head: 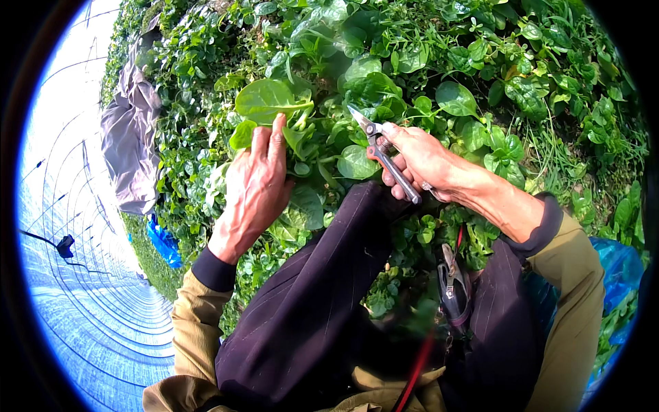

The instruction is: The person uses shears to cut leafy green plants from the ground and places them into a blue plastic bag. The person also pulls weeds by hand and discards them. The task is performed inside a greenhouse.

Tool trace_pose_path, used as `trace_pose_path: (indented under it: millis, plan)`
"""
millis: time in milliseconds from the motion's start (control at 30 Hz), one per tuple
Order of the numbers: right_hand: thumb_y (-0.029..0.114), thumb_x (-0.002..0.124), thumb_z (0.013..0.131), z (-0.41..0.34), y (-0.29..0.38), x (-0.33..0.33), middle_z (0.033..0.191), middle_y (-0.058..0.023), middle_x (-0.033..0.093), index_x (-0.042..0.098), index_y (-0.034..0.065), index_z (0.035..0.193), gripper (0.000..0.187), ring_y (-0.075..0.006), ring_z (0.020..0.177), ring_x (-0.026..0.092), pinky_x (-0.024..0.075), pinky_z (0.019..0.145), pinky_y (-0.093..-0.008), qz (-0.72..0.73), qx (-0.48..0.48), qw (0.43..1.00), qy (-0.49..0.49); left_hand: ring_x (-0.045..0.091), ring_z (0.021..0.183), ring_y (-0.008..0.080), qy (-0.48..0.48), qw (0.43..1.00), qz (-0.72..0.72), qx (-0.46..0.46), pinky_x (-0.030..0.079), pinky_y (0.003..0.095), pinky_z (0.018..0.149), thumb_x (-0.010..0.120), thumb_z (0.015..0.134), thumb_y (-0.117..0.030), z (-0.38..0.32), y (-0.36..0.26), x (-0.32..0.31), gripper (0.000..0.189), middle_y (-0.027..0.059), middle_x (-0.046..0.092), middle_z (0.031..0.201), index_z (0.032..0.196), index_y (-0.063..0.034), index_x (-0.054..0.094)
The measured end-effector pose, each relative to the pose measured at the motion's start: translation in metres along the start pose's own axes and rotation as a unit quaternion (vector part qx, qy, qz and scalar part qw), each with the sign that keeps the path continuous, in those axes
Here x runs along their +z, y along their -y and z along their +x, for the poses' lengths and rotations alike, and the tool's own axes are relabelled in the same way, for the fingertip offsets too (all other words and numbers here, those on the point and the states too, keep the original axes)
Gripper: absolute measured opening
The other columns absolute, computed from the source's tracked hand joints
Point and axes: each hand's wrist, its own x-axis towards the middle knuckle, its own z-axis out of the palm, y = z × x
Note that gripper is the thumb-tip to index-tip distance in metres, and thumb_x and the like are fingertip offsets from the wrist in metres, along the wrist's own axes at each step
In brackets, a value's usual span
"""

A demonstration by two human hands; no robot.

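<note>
Broad green leaves with pale, thick stems make up a leafy shoot [265,100], which my left hand [257,180] grips from below. Its fingertips press against the leaf bases, and the palm side is hidden. My right hand [425,159] is wrapped around a pair of pruning shears [371,131] with grey and red handles. The pointed blades aim up and left, a short way right of the held shoot, and look closed or nearly so. Low leafy plants [358,162] grow beneath and between both hands.
My bent knees [329,268] in dark trousers flank a small black zipped pouch [454,296]. A red cord [419,360] crosses my lap. Blue plastic [620,268] lies at right, another blue piece [163,242] at left. Greyish cloth [128,149] rests beside the plants, near a hooped tunnel covering [103,309].
</note>
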Motion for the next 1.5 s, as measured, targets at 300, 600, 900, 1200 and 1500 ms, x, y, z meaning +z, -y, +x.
trace_pose_path:
  millis: [300, 600, 900, 1200, 1500]
  plan:
    - [0.048, 0.025, 0.098, -0.035, -0.023, 0.021, 0.067, -0.0085, 0.057, 0.047, 0.0033, 0.101, 0.05, -0.0163, 0.049, 0.061, 0.0488, 0.042, -0.0248, -0.074, -0.018, 0.991, 0.113, 0.046, 0.106, 0.0321, -0.052, 0.993, 0.068, 0.084, 0.039, 0.0444, 0.086, 0.067, 0.054, -0.004, -0.079, 0.004, -0.012, 0.046, 0.0127, 0.047, 0.12, 0.099, -0.009, 0.062]
    - [0.042, 0.023, 0.098, -0.02, -0.041, 0.045, 0.068, -0.0117, 0.059, 0.046, 0.0, 0.098, 0.048, -0.018, 0.05, 0.062, 0.0481, 0.042, -0.0253, -0.121, -0.01, 0.99, 0.067, 0.037, 0.128, 0.0321, 0.035, 0.972, 0.065, 0.222, 0.018, 0.0525, 0.111, 0.053, 0.068, -0.011, -0.053, 0.003, 0.042, 0.018, 0.0228, 0.048, 0.125, 0.079, 0.0027, 0.058]
    - [0.034, 0.019, 0.097, 0.018, -0.019, 0.044, 0.075, -0.0161, 0.061, 0.044, -0.002, 0.098, 0.044, -0.0201, 0.052, 0.062, 0.0481, 0.042, -0.0268, -0.134, 0.081, 0.983, 0.091, 0.051, 0.106, 0.0328, -0.018, 0.99, 0.013, 0.143, 0.035, 0.0461, 0.096, 0.05, 0.076, -0.005, -0.032, 0.02, 0.054, 0.029, 0.0218, 0.051, 0.115, 0.105, -0.0022, 0.049]
    - [0.038, 0.018, 0.097, 0.026, -0.011, 0.05, 0.085, -0.0227, 0.06, 0.043, -0.0053, 0.105, 0.05, -0.0256, 0.06, 0.064, 0.0515, 0.047, -0.0318, -0.075, 0.094, 0.99, 0.078, 0.051, 0.091, 0.0279, 0.042, 0.991, 0.051, 0.119, 0.039, 0.0384, 0.071, 0.058, 0.065, 0.004, -0.009, 0.012, 0.052, 0.082, 0.0103, 0.055, 0.093, 0.141, -0.0069, 0.03]
    - [0.039, 0.018, 0.099, 0.032, -0.016, 0.051, 0.072, -0.0114, 0.06, 0.048, 0.0003, 0.097, 0.049, -0.0155, 0.05, 0.06, 0.0477, 0.042, -0.0275, -0.124, 0.053, 0.99, 0.045, 0.051, 0.09, 0.0275, 0.015, 0.989, 0.084, 0.124, 0.039, 0.0375, 0.074, 0.053, 0.073, -0.004, -0.008, 0.013, 0.062, 0.057, 0.0124, 0.054, 0.094, 0.129, -0.0082, 0.043]
